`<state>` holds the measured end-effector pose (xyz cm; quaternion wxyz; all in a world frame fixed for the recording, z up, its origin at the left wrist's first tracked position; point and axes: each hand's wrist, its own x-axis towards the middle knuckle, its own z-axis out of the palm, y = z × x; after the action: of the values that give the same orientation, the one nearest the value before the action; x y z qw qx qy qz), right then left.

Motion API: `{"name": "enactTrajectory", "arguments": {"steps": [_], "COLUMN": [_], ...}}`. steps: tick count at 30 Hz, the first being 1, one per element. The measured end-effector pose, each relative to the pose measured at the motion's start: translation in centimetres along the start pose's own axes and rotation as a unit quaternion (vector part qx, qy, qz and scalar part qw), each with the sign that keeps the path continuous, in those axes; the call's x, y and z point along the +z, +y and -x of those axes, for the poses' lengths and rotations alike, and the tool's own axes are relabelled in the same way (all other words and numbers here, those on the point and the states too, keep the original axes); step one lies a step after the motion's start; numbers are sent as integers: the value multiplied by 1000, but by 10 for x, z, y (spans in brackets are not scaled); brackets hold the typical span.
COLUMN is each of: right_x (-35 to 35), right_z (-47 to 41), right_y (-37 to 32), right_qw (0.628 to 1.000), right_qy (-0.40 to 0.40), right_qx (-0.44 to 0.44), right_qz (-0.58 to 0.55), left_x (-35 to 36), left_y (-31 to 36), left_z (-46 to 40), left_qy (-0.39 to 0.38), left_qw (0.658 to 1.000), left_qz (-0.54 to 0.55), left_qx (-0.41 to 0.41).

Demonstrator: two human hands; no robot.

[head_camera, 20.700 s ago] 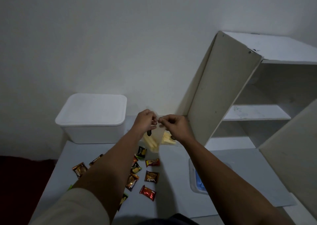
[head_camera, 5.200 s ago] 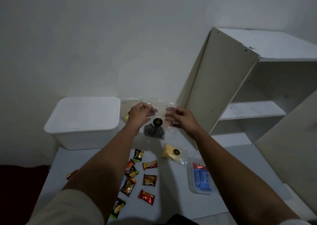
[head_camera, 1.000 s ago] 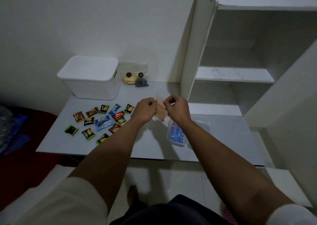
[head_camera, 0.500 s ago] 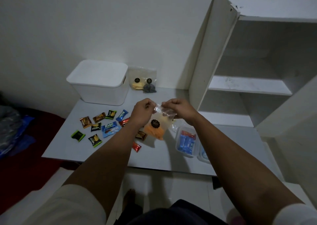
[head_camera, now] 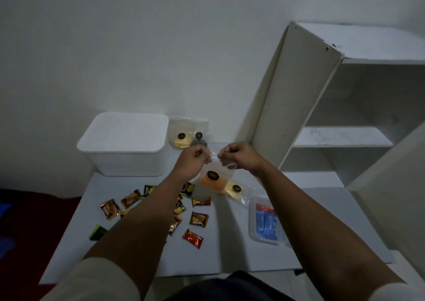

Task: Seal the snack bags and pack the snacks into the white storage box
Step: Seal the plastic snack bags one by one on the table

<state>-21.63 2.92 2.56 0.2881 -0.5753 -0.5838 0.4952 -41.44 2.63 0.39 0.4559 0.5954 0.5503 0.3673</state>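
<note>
A clear snack bag with orange snacks (head_camera: 212, 180) hangs above the table, held at its top edge. My left hand (head_camera: 192, 160) pinches the left side of that edge and my right hand (head_camera: 236, 156) pinches the right side. The white storage box (head_camera: 125, 143) stands at the back left with its lid on. Two clear snack bags (head_camera: 187, 135) lean against the wall beside the box. Another clear bag with yellow snacks (head_camera: 236, 191) lies on the table under my hands. Several small wrapped snacks (head_camera: 199, 219) are scattered on the table's left half.
A clear plastic tray with blue packets (head_camera: 265, 225) sits at the right of the white table (head_camera: 220, 252). A white open shelf unit (head_camera: 340, 137) stands at the right. A red surface lies below the table's left edge.
The view has tilted up and drawn closer to the table. Both hands have stayed pinched on the top of the orange snack bag, now a little higher and further back.
</note>
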Motion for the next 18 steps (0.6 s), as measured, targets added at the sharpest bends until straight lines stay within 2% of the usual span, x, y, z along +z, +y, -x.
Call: {"name": "enactTrajectory", "arguments": {"steps": [6, 11, 18], "right_x": [21, 37, 57], "right_z": [-18, -28, -25], "right_y": [-12, -19, -19], "right_qw": [999, 999, 996], "right_qy": [41, 33, 82], "right_qx": [-31, -5, -4], "right_qz": [16, -32, -22], "left_x": [-34, -54, -51], "left_y": [-6, -8, -16], "left_z": [-28, -36, -42], "left_qy": [-13, -53, -83], "left_qw": [1000, 998, 996], "left_qz": [3, 35, 23], "left_qx": [18, 2, 18]}}
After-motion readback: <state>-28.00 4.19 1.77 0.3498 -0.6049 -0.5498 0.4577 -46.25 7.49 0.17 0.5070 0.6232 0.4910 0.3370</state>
